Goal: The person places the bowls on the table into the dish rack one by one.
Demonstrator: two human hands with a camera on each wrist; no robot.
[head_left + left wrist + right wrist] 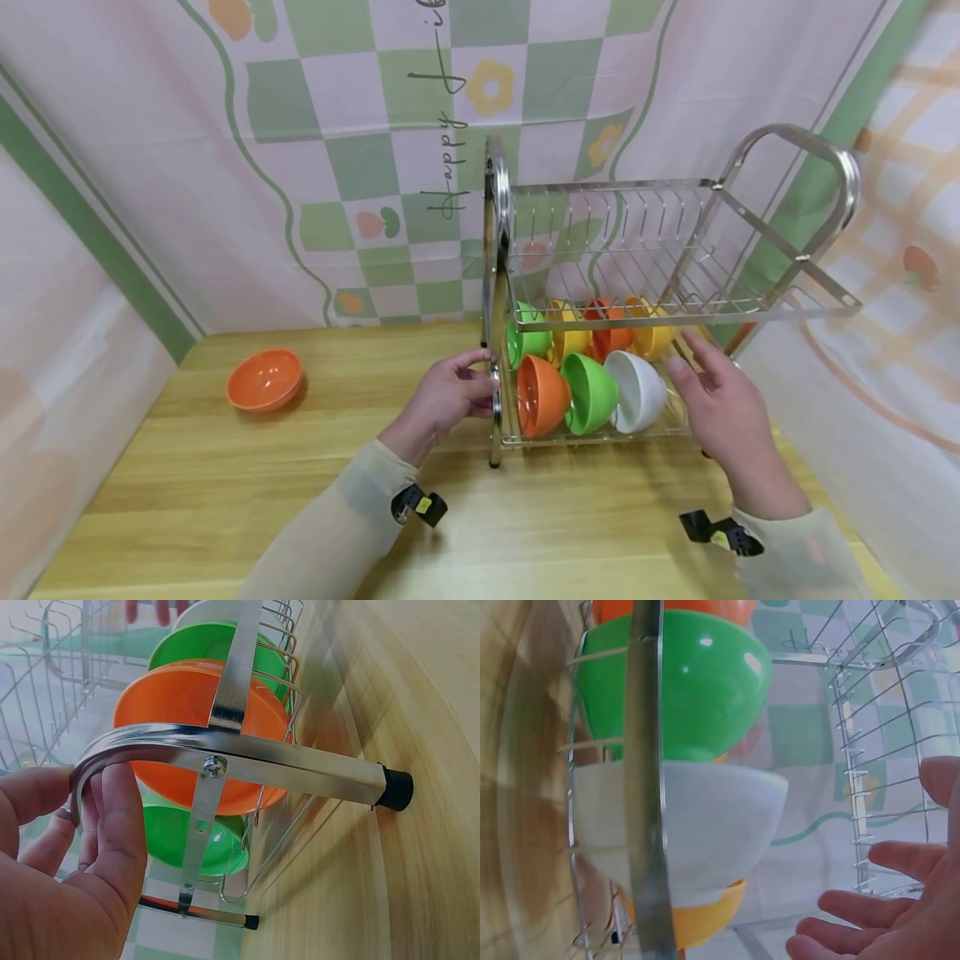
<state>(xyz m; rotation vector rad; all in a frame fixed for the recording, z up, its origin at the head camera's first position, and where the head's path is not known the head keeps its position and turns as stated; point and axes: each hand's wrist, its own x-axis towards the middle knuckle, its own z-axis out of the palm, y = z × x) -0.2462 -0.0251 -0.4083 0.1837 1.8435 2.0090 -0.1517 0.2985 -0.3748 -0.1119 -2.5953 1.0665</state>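
A two-tier metal dish rack (501, 208) stands on the table. My left hand (447, 392) grips its left side frame, and in the left wrist view the thumb and fingers (120, 817) close round the curved metal tube. On the lower tier, an orange bowl (542, 397), a green bowl (591, 395) and a white bowl (639, 392) sit tilted on edge in front. Several green, yellow and orange bowls stand behind them. Beside the rack's right end, my right hand (723, 408) holds nothing, its fingers extended near the white bowl (705, 825).
Another orange bowl (265, 380) rests upright on the wooden table (187, 500), off to the left. The rack's upper tier (615, 250) bears no dishes. A patterned cloth (337, 108) hangs behind, with more cloth at both sides.
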